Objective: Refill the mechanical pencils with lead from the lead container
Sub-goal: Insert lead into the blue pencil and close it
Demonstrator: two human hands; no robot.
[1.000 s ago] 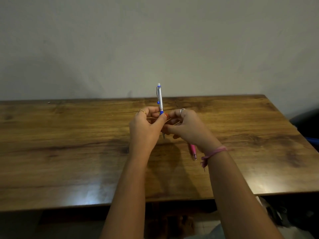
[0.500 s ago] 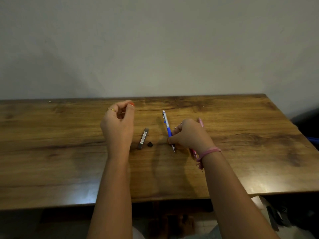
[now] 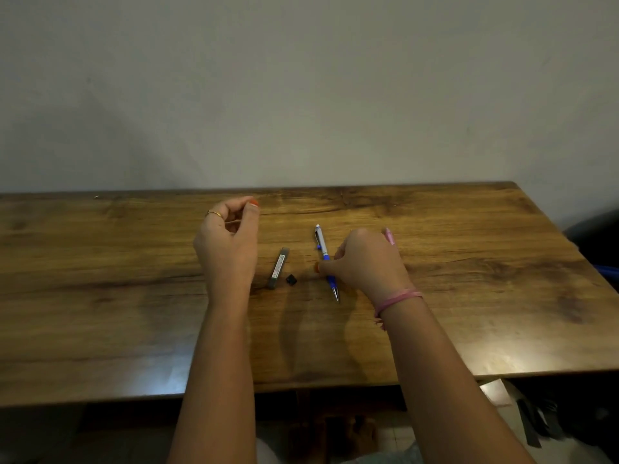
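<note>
1. Two bare forearms reach from the near edge over the brown wood-grain table.
2. The right hand, with a pink string bracelet at its wrist, has its fingers curled, and its fingertips touch the blue grip of the silver-and-blue mechanical pencil, which lies on the table with its tip toward the near edge.
3. A pink mechanical pencil pokes out beyond this hand; whether the hand holds it I cannot tell.
4. Just left of the blue pencil lie a small black cap and the slim grey lead container, apart from both hands.
5. The left hand, wearing a thin gold ring, is raised with thumb and fingers loosely curled toward each other; what, if anything, it pinches is too small to tell.
</note>
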